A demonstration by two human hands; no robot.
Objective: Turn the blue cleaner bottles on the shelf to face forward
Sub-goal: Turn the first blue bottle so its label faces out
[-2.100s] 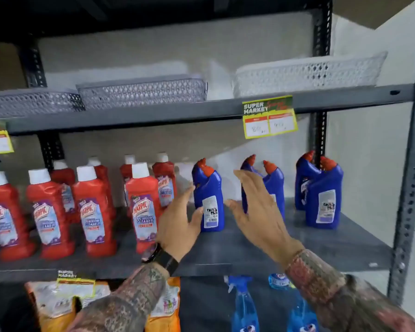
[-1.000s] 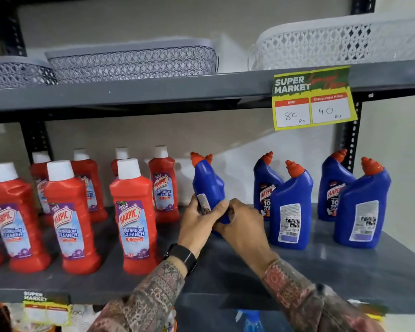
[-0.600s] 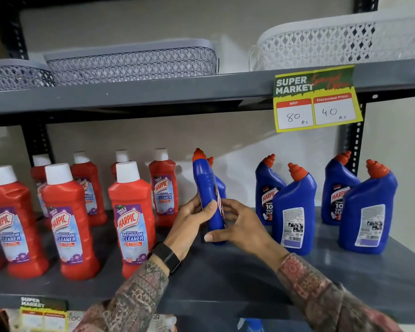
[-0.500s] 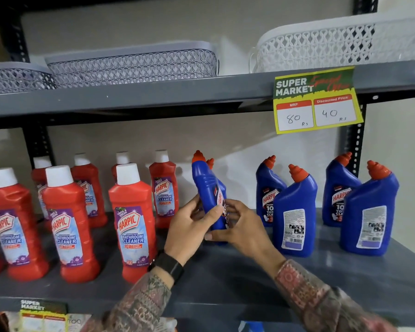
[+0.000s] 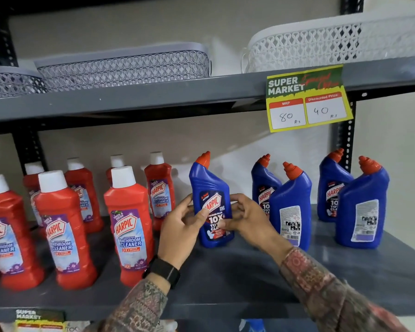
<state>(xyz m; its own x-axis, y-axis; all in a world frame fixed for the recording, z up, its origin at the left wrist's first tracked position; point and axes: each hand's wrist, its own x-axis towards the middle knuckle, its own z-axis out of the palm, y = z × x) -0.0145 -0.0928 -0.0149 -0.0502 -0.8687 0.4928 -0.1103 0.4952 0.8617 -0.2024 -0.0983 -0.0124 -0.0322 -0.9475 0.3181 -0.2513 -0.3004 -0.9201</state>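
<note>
A blue cleaner bottle (image 5: 210,188) with an orange cap stands on the grey shelf (image 5: 225,279), its front label facing me. My left hand (image 5: 181,227) grips its left side and my right hand (image 5: 246,220) grips its right side. To the right, two blue bottles stand in front with their back labels showing, the middle front bottle (image 5: 291,212) and the right front bottle (image 5: 362,207). Behind them two more blue bottles, the middle rear bottle (image 5: 264,185) and the right rear bottle (image 5: 332,185), show front labels.
Several red bathroom cleaner bottles (image 5: 130,226) fill the left half of the shelf. The upper shelf carries grey baskets (image 5: 122,67) and a white basket (image 5: 321,43). A yellow price tag (image 5: 307,99) hangs from its edge. A dark upright post (image 5: 345,144) stands at the back right.
Both hands closed on the leftmost front blue bottle and turned it; its barcode side faced me earlier, then its narrow edge, and now the front label faces me.
</note>
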